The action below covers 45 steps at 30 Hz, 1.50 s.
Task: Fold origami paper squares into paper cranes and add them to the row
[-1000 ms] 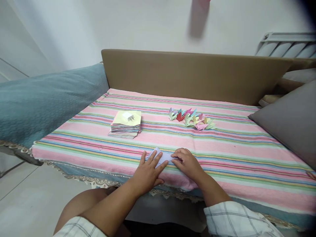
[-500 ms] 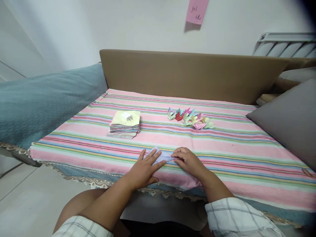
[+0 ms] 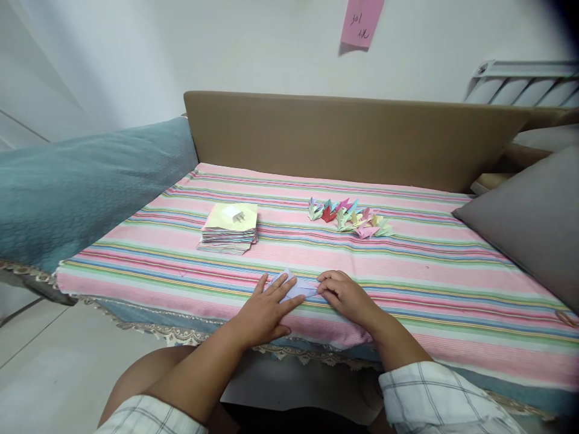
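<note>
A pale lilac sheet of folded origami paper (image 3: 302, 290) lies on the striped cloth near the front edge. My left hand (image 3: 266, 308) rests flat over its left part, fingers spread, hiding some of the paper. At the paper's pointed right end, my right hand (image 3: 344, 296) pinches the tip between thumb and fingers. A crease or flap line runs along the paper towards that tip. Beyond my hands, to the right, stand several folded paper cranes (image 3: 348, 218) in many colours, set close together in rows.
A stack of square paper (image 3: 229, 236) stands at left with a white plug adapter (image 3: 233, 214) on top. Behind rises a brown backrest (image 3: 325, 135). A teal-covered armrest (image 3: 99, 175) borders the left, a grey cushion (image 3: 534, 217) the right. A pink note (image 3: 360, 24) hangs on the wall.
My left hand has slid slightly left and lies flat on the paper. My right hand keeps its pinch at the right tip. The view has shifted a little, showing more of the pink note.
</note>
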Motion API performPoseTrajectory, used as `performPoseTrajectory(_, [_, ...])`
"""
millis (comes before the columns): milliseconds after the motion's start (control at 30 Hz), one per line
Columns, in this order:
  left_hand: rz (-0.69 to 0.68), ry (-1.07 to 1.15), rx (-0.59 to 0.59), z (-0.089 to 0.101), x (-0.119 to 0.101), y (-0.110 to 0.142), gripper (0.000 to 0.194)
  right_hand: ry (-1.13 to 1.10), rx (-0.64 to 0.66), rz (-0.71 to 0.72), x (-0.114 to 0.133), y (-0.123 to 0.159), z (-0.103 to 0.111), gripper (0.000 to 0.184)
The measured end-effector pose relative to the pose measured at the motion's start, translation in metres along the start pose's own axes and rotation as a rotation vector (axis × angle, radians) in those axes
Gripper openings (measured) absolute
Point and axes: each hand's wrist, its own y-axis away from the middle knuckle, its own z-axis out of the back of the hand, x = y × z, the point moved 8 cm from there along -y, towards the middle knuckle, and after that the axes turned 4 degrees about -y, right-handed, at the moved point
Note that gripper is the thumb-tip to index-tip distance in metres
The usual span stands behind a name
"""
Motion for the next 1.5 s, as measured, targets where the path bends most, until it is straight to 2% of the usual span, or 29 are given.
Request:
performPoseTrajectory(200, [0.007, -0.005, -0.009, 0.0, 0.0, 0.001, 0.077, 0.052, 0.033, -0.026, 0.0, 0.0, 0.002, 0.017])
performPoseTrajectory(500, [-0.007, -0.017, 0.013, 0.002, -0.002, -0.001, 0.074, 0.054, 0.01, -0.044, 0.001, 0.001, 0.005, 0.023])
performPoseTrajectory(733, [-0.006, -0.006, 0.008, 0.002, -0.003, -0.001, 0.076, -0.084, -0.088, -0.171, -0.002, 0.002, 0.014, 0.014])
performPoseTrajectory(967, [-0.005, -0.009, 0.005, 0.002, -0.003, -0.001, 0.075, -0.07, -0.125, -0.203, -0.004, 0.003, 0.007, 0.011])
performPoseTrajectory(1200, [0.015, -0.058, -0.037, 0.009, -0.006, -0.002, 0.068, 0.015, -0.102, -0.148, 0.001, 0.003, 0.005, 0.01])
performPoseTrajectory(1500, [-0.009, -0.11, -0.132, 0.014, -0.025, -0.017, 0.058, 0.188, -0.03, -0.083, 0.011, 0.001, -0.001, 0.011])
